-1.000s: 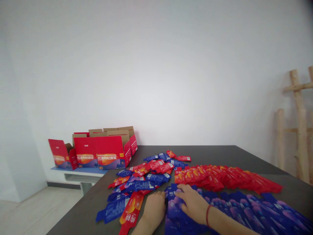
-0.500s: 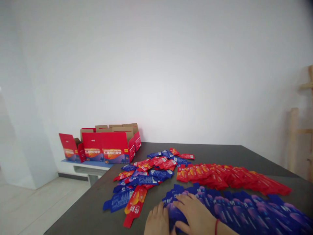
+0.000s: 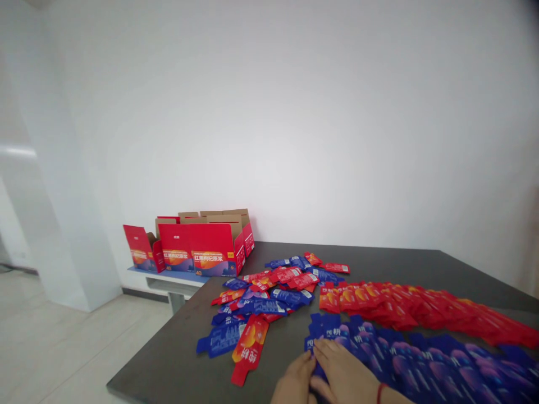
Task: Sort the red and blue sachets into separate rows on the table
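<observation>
Blue spouted pouches (image 3: pixel 404 350) lie overlapped in a long row along the near right of the table. At the left end of that row, my right hand (image 3: pixel 343 367) grips the nearest pouches, its fingers over them and its thumb underneath or in front. My left hand (image 3: pixel 295 381) is bent against the same end, its fingertips meeting the right hand's. The pouches between the two hands are mostly covered. Behind the blue row runs a matching row of red pouches (image 3: pixel 391 303), which neither hand touches.
A loose mixed heap of red and blue pouches (image 3: pixel 269 306) spreads left of the rows on the dark table (image 3: pixel 177 353). Beyond the table's left edge, open red cartons (image 3: pixel 213 249) stand on a low blue-topped bench (image 3: pixel 141 274). A white wall (image 3: pixel 295 140) rises behind.
The view has turned left, so the table and cartons appear further right. My hands have drawn closer together at the left end of the blue row.
</observation>
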`<state>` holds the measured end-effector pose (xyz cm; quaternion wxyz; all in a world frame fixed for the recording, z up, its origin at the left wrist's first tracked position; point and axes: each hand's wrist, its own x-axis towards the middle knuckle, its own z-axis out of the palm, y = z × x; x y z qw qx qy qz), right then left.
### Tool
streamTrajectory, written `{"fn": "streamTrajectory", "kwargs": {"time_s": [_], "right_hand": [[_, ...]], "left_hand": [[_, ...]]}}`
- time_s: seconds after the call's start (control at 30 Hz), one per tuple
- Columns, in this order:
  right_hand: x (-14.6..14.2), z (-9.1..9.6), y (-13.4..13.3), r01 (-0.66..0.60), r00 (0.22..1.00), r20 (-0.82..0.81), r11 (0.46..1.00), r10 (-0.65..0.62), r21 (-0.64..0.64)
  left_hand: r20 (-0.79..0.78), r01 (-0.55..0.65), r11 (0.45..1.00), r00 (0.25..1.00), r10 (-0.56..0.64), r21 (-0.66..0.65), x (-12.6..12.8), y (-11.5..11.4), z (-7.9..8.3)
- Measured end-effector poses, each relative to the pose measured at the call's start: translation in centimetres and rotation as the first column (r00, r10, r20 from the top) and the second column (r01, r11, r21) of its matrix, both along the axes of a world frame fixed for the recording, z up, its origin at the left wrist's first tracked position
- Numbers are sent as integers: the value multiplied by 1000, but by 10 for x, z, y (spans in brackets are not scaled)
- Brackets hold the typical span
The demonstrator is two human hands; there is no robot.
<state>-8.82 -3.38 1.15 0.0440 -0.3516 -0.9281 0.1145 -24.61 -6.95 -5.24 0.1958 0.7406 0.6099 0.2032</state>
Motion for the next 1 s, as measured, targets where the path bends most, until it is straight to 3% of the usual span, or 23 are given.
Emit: {"fn": "streamTrajectory", "kwargs": {"time_s": [0.07,0.17,0.27,0.37,0.5,0.67,0.8,0.9,1.0], "right_hand": [[6,-6,3,-59,998,-9,998,59,-9],[11,-14,6,-77,995,-70,997,77,13],[11,-18,9,-72,994,-82,997,75,35],[10,-20,12,-95,992,-80,992,102,86],[10,-17,15,-122,984,-114,982,139,145],[1,12,8,-76,986,-141,995,85,64],[-15,31,8,1,971,-239,996,20,89],[-30,34,13,81,949,-313,991,-45,104],[-44,34,13,114,915,-386,993,-122,-45]], "left_hand": [[-20,-101,979,994,106,179,-21,-4,28],[-170,-284,891,917,360,354,-47,6,63],[-324,-290,876,846,423,385,-60,28,76],[-406,-252,900,825,392,357,-64,45,72],[-449,-217,918,819,356,332,-67,52,67],[-461,-188,912,815,351,363,-72,51,72],[-450,-126,919,842,298,373,-71,42,89],[-423,-20,938,889,176,347,-66,27,108],[-362,118,953,932,-10,278,-61,10,127]]}}
